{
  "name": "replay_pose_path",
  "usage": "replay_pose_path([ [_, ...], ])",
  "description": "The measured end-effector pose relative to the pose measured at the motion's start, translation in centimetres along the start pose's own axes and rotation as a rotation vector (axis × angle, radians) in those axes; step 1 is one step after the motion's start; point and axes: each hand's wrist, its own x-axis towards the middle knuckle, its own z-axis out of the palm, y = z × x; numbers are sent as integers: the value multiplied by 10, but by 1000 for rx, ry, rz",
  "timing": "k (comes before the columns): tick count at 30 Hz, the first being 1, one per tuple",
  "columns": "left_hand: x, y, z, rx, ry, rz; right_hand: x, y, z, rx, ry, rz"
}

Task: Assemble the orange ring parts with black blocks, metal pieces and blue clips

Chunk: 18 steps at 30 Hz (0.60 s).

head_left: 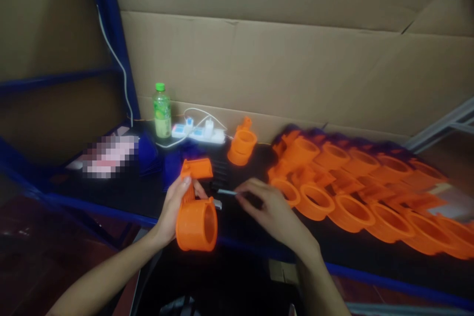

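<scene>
My left hand (177,205) is closed around the narrow middle of an orange plastic part (196,226), which has a wide open ring at its lower end and a short bar at its top. A small silvery piece (218,204) sticks out beside the ring; whether the hand or the part holds it I cannot tell. To the right, my right hand (272,210) pinches a thin grey strip (226,192) between thumb and fingertips, apart from the orange part. Behind it, several dark slim pieces (221,173) lie on the black tabletop.
Many similar orange parts (350,212) stand in rows on the right of the table (122,200). One orange part (242,145) stands alone at the back, near a white power strip (200,133) with cables. A green-capped bottle (162,113) and blue pieces (148,155) are to the left.
</scene>
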Motion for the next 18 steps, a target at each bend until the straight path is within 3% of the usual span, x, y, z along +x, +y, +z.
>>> replay_pose_path([
  [3, -2, 0, 0, 70, -74, -21, -5, -2, -6, 168, 191, 83],
  [6, -2, 0, 1, 116, -136, -25, -9, -8, -6, 326, 287, 148],
  [18, 0, -2, 0, 157, -176, -47, -11, -15, -5, 282, 297, 120],
])
